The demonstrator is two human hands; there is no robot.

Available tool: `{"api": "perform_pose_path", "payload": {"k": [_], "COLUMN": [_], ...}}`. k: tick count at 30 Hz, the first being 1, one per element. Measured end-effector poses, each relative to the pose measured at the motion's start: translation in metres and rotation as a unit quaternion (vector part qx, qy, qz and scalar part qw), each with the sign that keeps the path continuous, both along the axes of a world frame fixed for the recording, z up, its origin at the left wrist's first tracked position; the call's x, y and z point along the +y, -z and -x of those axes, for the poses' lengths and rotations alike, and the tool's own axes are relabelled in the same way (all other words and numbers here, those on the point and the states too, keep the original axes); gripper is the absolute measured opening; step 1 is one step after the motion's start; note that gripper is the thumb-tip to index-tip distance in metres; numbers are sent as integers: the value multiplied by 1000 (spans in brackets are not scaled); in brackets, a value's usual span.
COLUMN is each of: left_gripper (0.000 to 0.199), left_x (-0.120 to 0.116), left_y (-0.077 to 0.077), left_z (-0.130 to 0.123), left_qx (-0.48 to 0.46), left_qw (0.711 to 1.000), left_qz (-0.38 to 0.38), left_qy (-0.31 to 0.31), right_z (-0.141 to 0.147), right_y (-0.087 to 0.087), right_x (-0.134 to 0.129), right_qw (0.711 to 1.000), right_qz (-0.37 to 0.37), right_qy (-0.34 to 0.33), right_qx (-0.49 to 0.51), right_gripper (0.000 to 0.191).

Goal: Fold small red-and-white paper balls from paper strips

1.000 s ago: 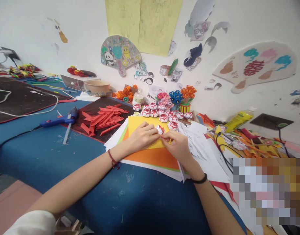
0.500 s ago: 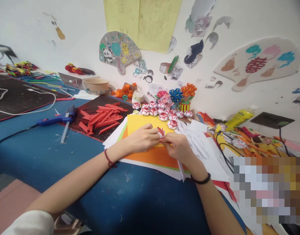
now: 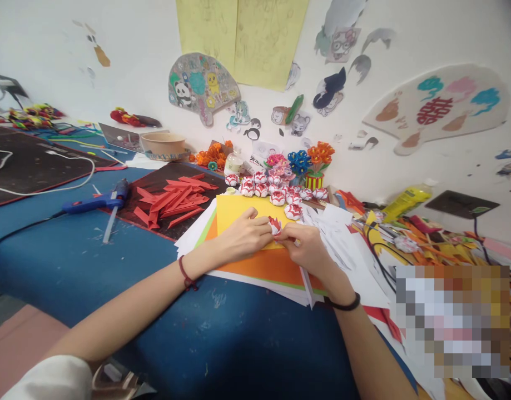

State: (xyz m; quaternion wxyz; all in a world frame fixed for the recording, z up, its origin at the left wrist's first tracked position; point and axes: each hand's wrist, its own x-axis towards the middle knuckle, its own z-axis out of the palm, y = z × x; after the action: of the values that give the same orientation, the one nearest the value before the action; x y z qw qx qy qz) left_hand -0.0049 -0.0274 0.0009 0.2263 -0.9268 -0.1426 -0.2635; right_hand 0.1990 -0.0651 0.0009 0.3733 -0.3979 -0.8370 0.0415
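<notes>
Between my two hands, above a stack of coloured paper, is a small red and white paper flower [image 3: 274,224]. My left hand [image 3: 249,234] is closed around its left side. The fingers of my right hand [image 3: 303,243] pinch its lower right edge; the fingertips partly hide it. Under my hands lie a yellow sheet [image 3: 234,208] and an orange sheet [image 3: 263,269], over white and green ones. Just beyond stand several similar finished-looking paper flowers [image 3: 277,198], the closest one [image 3: 293,211] near the yellow sheet's right corner.
Red folded paper strips [image 3: 175,200] lie on a dark mat at left, beside a blue glue gun [image 3: 92,204] with its cord. White paper scraps [image 3: 332,239] spread to the right. A yellow bottle [image 3: 409,201], cables and orange scraps crowd the far right. A bowl [image 3: 163,145] stands at the back.
My right hand has shifted slightly at the flower's edge, and the flower has turned a little, showing more white. My left hand stays in nearly the same place.
</notes>
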Motion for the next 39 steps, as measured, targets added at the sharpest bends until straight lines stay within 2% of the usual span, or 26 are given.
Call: {"api": "perform_pose_path", "payload": {"k": [6,9,12,16,19,23,27,32,39], "left_gripper": [28,27,22,22,19,19,21,20,16], "left_x": [1,2,1,0,-1,-1,2,0,-12], "left_y": [-1,0,-1,-6,-9,-9,-5,-1,-4], "left_z": [2,2,3,4,5,6,5,1,-7], "left_qx": [-51,-60,-30,5,8,5,-47,-73,-85], "left_qw": [996,994,997,999,999,997,996,993,987], "left_qz": [58,71,60,38,49,70,68,56,54], "left_qy": [-48,-54,-41,-20,-15,-17,-45,-67,-127], "right_z": [-1,0,1,1,1,2,3,4,4], "right_y": [0,1,2,1,1,-1,-5,-6,-9], "right_x": [1,1,0,-1,-1,-1,-2,-1,-1], "right_qw": [998,997,995,991,989,996,1000,999,998], "right_qz": [-25,-52,-71,-72,-62,-38,-22,-11,15], "right_qy": [47,33,13,-15,-26,-41,-20,-5,-32], "right_qx": [-18,-37,-64,-108,-129,-64,7,35,58], "right_gripper": [8,12,16,22,25,23,16,13,13]}}
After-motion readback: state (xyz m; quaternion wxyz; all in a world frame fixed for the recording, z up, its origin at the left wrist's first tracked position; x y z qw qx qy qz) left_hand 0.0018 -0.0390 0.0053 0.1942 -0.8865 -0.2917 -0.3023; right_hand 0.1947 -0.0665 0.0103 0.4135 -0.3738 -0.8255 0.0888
